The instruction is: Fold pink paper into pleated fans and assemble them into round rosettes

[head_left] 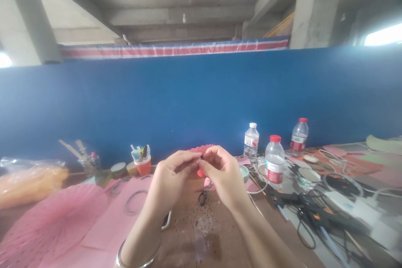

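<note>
My left hand and my right hand meet above the table, fingertips pinched together. Between them is a tiny dark piece, too small to name and mostly covered by the fingers. Just behind the fingers shows a red scalloped edge, partly hidden by my hands; whether they touch it I cannot tell. Below, a pair of scissors with black handles lies on the brown table, among scattered dark specks. A phone-like object with a pale edge is partly covered by my left forearm.
Pink pleated paper and pink sheets cover the left side. A red cup of pens stands at the back. To the right are a red-capped bottle, a white-capped bottle, glue guns and tangled cables.
</note>
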The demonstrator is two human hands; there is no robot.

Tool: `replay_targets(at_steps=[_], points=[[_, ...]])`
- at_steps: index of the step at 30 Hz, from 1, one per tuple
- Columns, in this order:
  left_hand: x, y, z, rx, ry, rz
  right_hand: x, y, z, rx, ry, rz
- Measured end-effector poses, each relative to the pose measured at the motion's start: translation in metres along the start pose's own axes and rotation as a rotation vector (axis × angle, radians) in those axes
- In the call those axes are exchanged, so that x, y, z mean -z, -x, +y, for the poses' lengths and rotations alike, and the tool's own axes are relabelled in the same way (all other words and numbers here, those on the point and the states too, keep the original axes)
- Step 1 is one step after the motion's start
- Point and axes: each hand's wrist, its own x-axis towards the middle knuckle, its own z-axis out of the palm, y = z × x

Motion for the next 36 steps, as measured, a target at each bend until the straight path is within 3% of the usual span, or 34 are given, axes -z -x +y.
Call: replay_targets(at_steps=[8,15,23,30,36], points=[[0.001,0.001,0.004,-0.042,-0.038,0.001,-0.003,0.0,-0.001,0.025,0.05,0.033],[0.004,0.002,-0.003,-0.055,-0.22,0.218,-0.009,0.004,-0.002,0.036,0.133,-0.015],[0.008,0.002,-0.005,-0.118,-0.344,0.463,-0.013,-0.001,0.009,-0.097,0.084,0.001],[0.033,-0.001,-0.002,-0.078,-0.292,0.641,-0.012,-0.002,0.011,-0.119,0.211,-0.065],[0.037,-0.003,-0.001,-0.029,-0.24,0.731,-0.009,-0.002,0.011,-0.133,0.348,-0.144]])
